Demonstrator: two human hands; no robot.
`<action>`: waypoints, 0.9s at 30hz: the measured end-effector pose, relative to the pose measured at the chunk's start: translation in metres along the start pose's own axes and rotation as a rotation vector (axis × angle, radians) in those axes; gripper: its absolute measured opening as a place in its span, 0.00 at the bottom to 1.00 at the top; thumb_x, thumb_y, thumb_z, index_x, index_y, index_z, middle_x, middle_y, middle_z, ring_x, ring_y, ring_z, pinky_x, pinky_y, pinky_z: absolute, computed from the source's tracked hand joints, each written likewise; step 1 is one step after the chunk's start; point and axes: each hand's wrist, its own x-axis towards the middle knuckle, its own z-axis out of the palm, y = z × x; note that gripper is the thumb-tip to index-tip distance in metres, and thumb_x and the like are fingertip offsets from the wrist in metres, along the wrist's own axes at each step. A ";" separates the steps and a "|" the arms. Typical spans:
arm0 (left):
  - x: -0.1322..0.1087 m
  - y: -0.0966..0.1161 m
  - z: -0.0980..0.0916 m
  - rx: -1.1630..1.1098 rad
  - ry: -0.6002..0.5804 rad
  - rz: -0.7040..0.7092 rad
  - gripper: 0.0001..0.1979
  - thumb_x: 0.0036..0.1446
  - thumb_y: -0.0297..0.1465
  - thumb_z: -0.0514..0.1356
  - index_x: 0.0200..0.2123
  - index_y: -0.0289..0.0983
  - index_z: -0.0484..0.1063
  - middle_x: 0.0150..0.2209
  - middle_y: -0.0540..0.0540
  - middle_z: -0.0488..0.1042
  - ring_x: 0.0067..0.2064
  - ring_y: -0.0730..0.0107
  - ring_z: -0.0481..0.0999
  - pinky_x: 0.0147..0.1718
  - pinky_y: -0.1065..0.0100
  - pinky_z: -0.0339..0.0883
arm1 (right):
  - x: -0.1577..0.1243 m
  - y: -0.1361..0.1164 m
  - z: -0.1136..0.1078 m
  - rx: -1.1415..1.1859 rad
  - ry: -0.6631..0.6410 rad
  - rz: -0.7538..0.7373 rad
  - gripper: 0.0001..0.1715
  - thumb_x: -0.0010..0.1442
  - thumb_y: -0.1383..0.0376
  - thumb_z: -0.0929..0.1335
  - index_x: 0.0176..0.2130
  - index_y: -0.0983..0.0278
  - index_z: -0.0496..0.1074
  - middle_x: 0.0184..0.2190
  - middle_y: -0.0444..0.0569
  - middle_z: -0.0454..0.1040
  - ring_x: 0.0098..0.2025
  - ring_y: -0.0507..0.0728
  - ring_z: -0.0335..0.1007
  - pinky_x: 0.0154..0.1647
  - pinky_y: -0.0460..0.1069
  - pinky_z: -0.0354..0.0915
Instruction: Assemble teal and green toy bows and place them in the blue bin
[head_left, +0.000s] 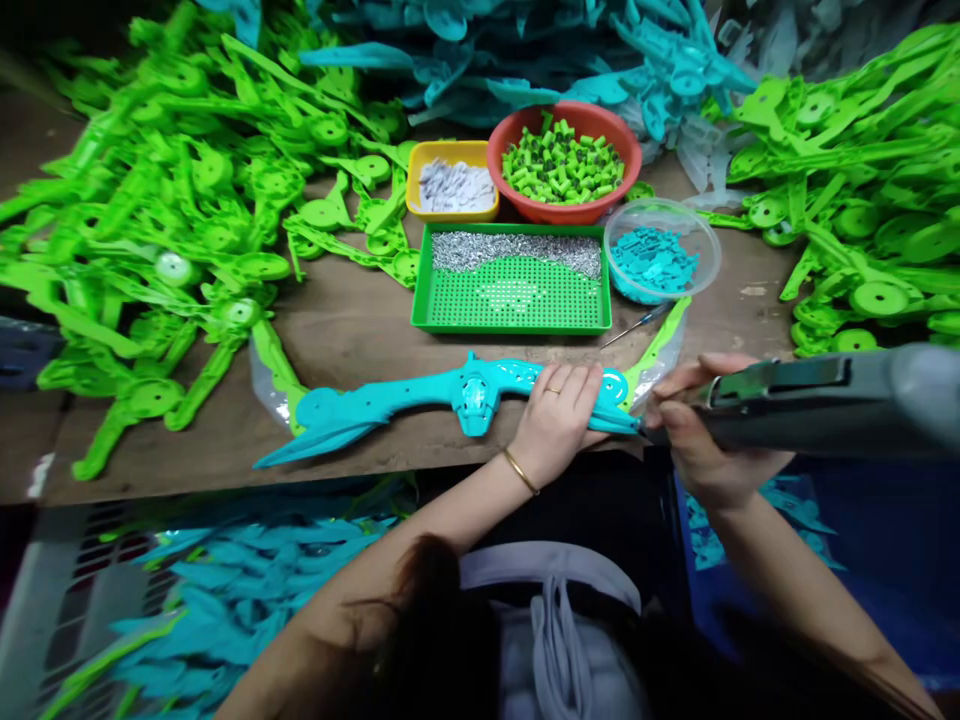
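A blue plastic toy bow point(382, 395) lies across the front of the wooden table, with a sculpted piece at its middle and green-and-clear tips at both ends. My left hand point(555, 415) is closed over its right limb and holds it against the table edge. My right hand point(709, 440) grips a dark grey electric screwdriver point(795, 400), which lies level and points left. Its nose is close to the bow's right end; whether it touches is hidden by my fingers. A thin small screwdriver point(637, 325) lies on the wood just behind the bow.
Behind the bow stand a green tray point(512, 328) of small metal screws, a yellow tub point(415, 195) of pale pieces, a red bowl point(496, 150) of green cylinders and a clear tub point(709, 250) of blue parts. Green parts point(187, 190) heap left and right point(877, 220); blue parts point(255, 590) lie below.
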 end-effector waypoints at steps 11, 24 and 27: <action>-0.053 0.029 -0.029 -0.520 0.138 -0.258 0.17 0.60 0.42 0.55 0.31 0.34 0.73 0.29 0.43 0.75 0.33 0.66 0.74 0.34 0.67 0.69 | 0.112 0.051 0.121 0.131 0.222 -0.165 0.12 0.53 0.58 0.70 0.33 0.61 0.67 0.27 0.40 0.69 0.21 0.48 0.67 0.23 0.47 0.68; -0.032 0.040 -0.017 -1.877 -0.316 -1.243 0.28 0.44 0.55 0.61 0.29 0.33 0.65 0.18 0.50 0.69 0.16 0.75 0.70 0.12 0.76 0.57 | 0.115 0.085 0.141 0.135 0.144 -0.143 0.15 0.51 0.56 0.71 0.36 0.61 0.68 0.26 0.39 0.70 0.23 0.49 0.68 0.28 0.50 0.70; -0.030 0.044 -0.017 -1.915 -0.247 -1.252 0.28 0.42 0.54 0.63 0.27 0.32 0.65 0.19 0.50 0.69 0.17 0.75 0.70 0.14 0.76 0.60 | 0.114 0.086 0.143 0.094 0.132 -0.136 0.14 0.51 0.56 0.71 0.35 0.61 0.68 0.26 0.40 0.71 0.23 0.49 0.69 0.28 0.49 0.70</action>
